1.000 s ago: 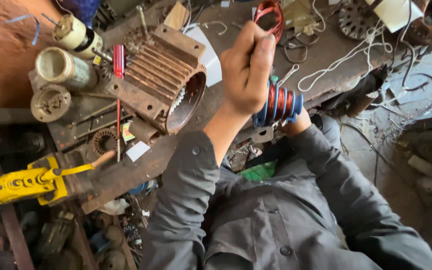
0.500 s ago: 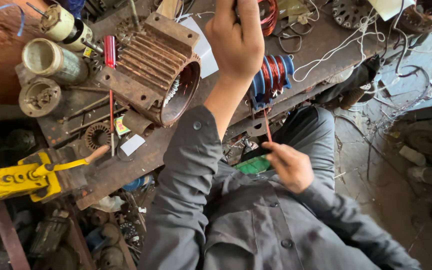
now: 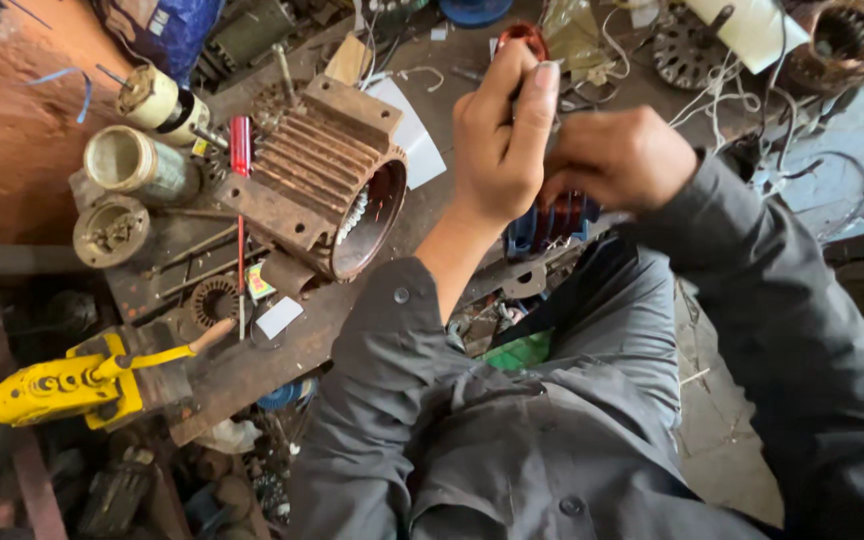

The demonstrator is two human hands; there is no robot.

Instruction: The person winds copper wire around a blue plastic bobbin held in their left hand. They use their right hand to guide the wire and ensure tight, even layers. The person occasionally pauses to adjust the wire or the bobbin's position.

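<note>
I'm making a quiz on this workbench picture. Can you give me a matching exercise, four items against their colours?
Things:
1. screwdriver handle
2. finned motor housing
3. clamp tool at the bench's near corner
4. coil former under the right hand

Colours:
A. yellow
B. blue with copper-red windings
C. red
D. rusty brown

Pairs: 1-C, 2-D, 3-A, 4-B

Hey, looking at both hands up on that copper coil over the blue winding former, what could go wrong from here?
1. The left hand and right hand crowd together over the blue winding former with copper coils; a slip could likely loosen or kink the wire.
2. The former sits near the edge of the cluttered metal workbench, so a tug might pull it off.
3. The rusty finned motor housing lies close to the left forearm; a sweep could possibly knock it.
</note>
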